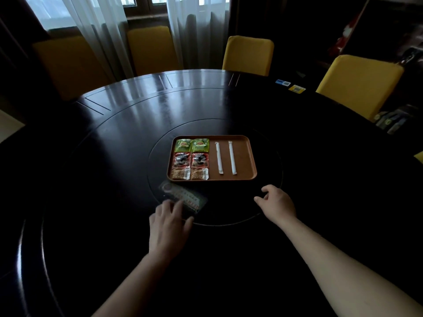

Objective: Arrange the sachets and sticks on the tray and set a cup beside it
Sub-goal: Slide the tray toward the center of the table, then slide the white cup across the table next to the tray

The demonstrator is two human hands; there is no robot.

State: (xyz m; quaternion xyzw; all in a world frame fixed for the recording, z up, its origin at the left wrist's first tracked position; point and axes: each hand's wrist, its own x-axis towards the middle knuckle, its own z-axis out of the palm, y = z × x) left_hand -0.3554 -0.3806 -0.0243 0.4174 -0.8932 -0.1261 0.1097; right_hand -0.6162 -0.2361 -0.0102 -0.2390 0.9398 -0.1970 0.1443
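Brown tray (pixel 246 156) mid-table, sachets (pixel 191 159) in pairs at its 9 o'clock, two sticks (pixel 225 157) at 3, left hand (pixel 168 221) spread flat on a clear packet (pixel 183 197) at tray's 7, right hand (pixel 275 204) loosely open, empty, at 5

— How many trays are on the table?
— One brown tray (pixel 246 156).
— And sachets on it?
— Six, in three pairs: two green tea sachets (pixel 183 145) (pixel 200 145), two red coffee sachets (pixel 181 160) (pixel 200 160), and two tan cracker packets (pixel 180 174) (pixel 199 174).
— Sticks?
— Two white sticks (pixel 218 158) (pixel 232 157).
— Anything lying off the tray?
— One clear plastic bag (pixel 185 199), and far off, two small cards: one blue card (pixel 283 82), one yellow card (pixel 296 89).
— Chairs?
— Four yellow chairs (pixel 248 55) in plain sight; a fifth yellow patch at the right edge is too small to tell.
— Hands?
— Two: one left hand (pixel 168 225) and one right hand (pixel 275 204).
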